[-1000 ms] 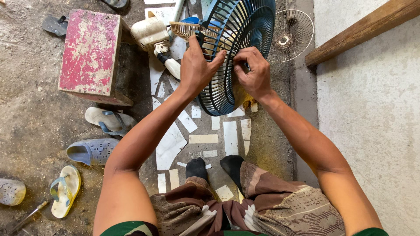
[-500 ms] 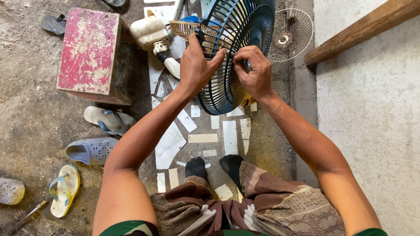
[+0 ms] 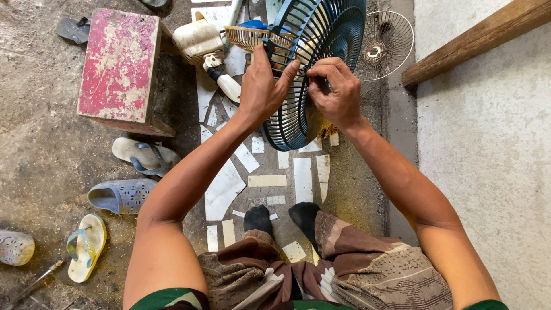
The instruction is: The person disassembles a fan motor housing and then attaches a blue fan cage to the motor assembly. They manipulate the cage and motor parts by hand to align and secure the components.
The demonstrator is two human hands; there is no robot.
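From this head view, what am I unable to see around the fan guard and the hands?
- Right hand: fingertips curl against the blue fan guard; anything pinched is hidden.
- Fan guard: top cut off by the frame edge.
- Left hand: palm side hidden, only its back shows.
- Cream fan motor: partly behind the guard.

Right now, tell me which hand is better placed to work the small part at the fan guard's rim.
Right. The right hand pinches at the blue fan guard rim, fingers curled there. The left hand grips the grille, steadying it.
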